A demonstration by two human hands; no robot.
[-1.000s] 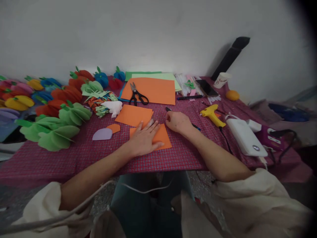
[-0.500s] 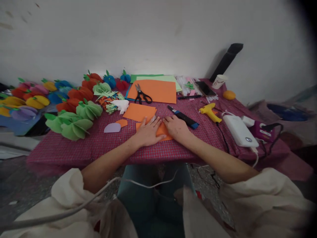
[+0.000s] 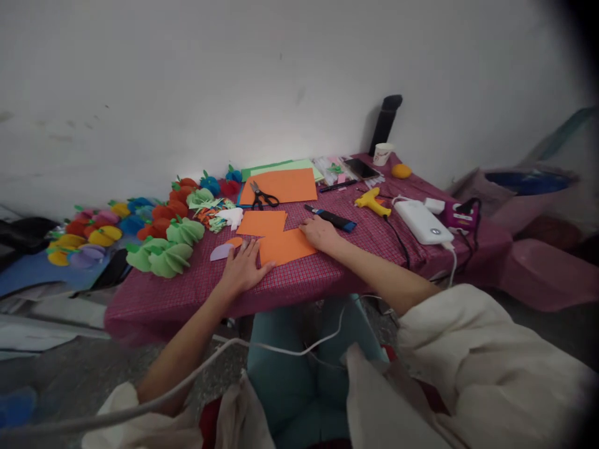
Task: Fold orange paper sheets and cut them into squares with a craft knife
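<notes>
An orange sheet (image 3: pixel 286 248) lies on the table between my hands. My left hand (image 3: pixel 242 267) rests just left of it, palm down and fingers spread, with nothing in it. Its fingertips are beside a small orange cutout (image 3: pixel 234 241) and a lilac rounded cutout (image 3: pixel 221 252). At the sheet's right edge my right hand (image 3: pixel 320 233) lies flat, its fingers touching the paper. Behind the sheet lies another orange piece (image 3: pixel 262 222). A blue and black utility knife (image 3: pixel 333 219) is just beyond my right hand.
Black scissors (image 3: pixel 262 196) lie on a larger orange sheet (image 3: pixel 297 183) at the back. Folded paper pumpkins (image 3: pixel 171 257) crowd the left. To the right are a yellow glue gun (image 3: pixel 371 201), a white power bank (image 3: pixel 422 221), a phone (image 3: pixel 361 168) and a paper cup (image 3: pixel 382 153).
My left hand has slid left off the orange sheet toward the small cutouts, uncovering the sheet. My right hand stays at its right edge. The camera view has shifted to the right.
</notes>
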